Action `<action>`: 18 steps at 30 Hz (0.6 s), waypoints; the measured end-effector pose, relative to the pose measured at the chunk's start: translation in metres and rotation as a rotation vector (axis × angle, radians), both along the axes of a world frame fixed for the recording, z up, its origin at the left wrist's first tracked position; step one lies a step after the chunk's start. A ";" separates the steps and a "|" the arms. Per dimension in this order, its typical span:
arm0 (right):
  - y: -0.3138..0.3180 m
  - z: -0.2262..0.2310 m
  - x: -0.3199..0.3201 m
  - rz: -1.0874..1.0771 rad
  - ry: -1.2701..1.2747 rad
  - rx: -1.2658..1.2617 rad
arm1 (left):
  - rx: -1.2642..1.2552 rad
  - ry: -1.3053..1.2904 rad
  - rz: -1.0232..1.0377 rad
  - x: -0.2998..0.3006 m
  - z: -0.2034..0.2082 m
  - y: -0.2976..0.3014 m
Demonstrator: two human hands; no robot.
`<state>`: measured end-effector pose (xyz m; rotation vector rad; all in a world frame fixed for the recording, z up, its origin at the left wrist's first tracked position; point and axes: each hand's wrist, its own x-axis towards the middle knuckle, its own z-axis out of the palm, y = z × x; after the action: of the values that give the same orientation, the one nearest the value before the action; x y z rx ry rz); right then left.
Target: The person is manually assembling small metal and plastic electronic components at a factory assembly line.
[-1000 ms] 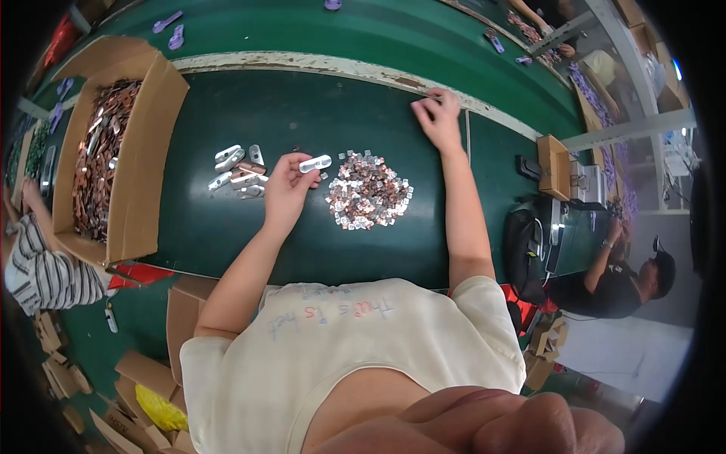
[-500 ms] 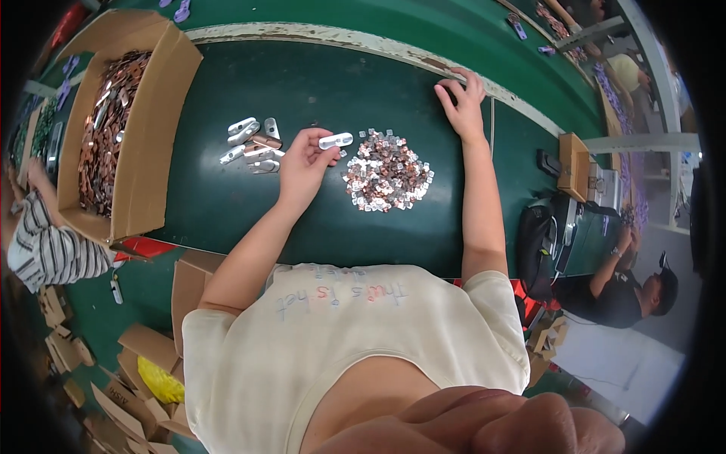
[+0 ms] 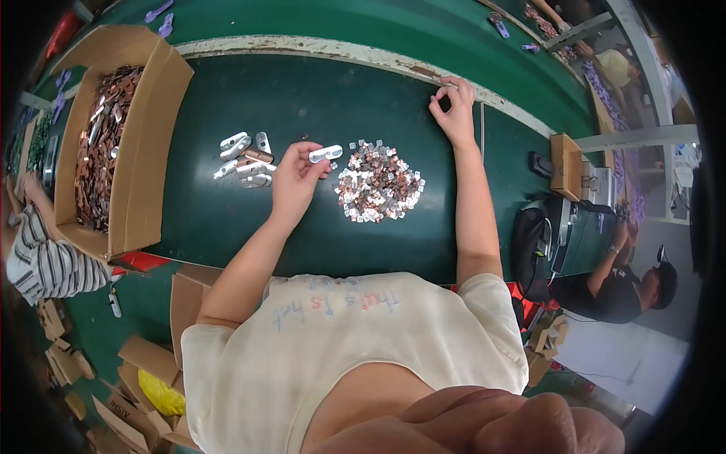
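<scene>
My left hand (image 3: 293,184) pinches a silver oblong metal plate (image 3: 326,154) with a slot in it, holding it just left of a heap of small square metal pieces (image 3: 382,184). The heap mixes silvery and copper-coloured bits. Left of that hand lies a loose group of similar rounded metal plates (image 3: 236,142), several silver and one copper-brown. My right hand (image 3: 458,119) is at the far side of the green table, by its pale edge strip. Its thumb and forefinger curl together into a ring; whether a small piece is between them I cannot make out.
A cardboard box (image 3: 155,129) full of copper-coloured metal parts stands at the left. On the right are a black bag (image 3: 531,246) and a small open carton (image 3: 563,166). Opened cartons (image 3: 136,405) lie at lower left. Co-workers sit on both sides.
My right thumb and forefinger have come together from a more spread pose. The left hand still holds the plate. The whole view has shifted slightly.
</scene>
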<state>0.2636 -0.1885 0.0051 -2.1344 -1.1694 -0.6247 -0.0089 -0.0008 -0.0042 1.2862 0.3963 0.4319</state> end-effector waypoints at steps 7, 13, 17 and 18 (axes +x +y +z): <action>-0.003 -0.003 0.000 0.006 -0.005 0.033 | 0.029 0.002 -0.007 -0.002 -0.003 -0.002; -0.004 -0.001 0.001 0.010 0.047 0.075 | 0.031 -0.018 -0.003 -0.001 0.000 -0.002; -0.003 -0.001 0.002 0.017 0.050 0.109 | 0.047 -0.028 -0.003 -0.001 -0.003 0.000; -0.002 0.001 0.002 0.031 0.061 0.106 | 0.047 -0.031 -0.003 -0.001 -0.004 0.001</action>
<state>0.2657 -0.1901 0.0058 -2.0288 -1.1094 -0.5907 -0.0098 0.0006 -0.0081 1.3243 0.3603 0.4607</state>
